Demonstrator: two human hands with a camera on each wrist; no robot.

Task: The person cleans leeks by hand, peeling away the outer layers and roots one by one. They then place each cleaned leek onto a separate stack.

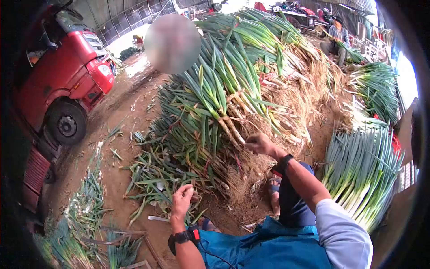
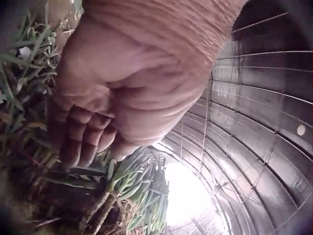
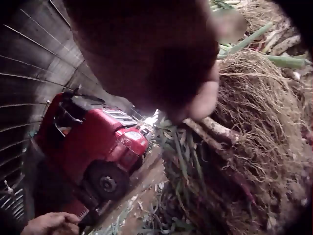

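My right hand (image 1: 260, 145) is at the root end of two long green onions (image 1: 231, 131) on top of the big heap. Its fingers are bent, with the fingertips right at the pale stalks (image 3: 215, 129); I cannot tell whether they pinch them. In the right wrist view the hand is dark and hides part of the stalks, while tangled brown roots (image 3: 259, 98) spread beside it. My left hand (image 1: 182, 201) hovers over loose leaves, palm inward and fingers loosely curled, holding nothing. The left wrist view shows its palm and bent fingers (image 2: 88, 134).
A green onion heap (image 1: 277, 58) rises ahead, with trimmed leaves (image 1: 156, 179) at its foot. Stacked bundles (image 1: 363, 175) stand at right. A red truck (image 1: 71, 71) is parked at left on bare soil. Another person (image 1: 339, 38) sits at the far right; a blurred patch covers the back.
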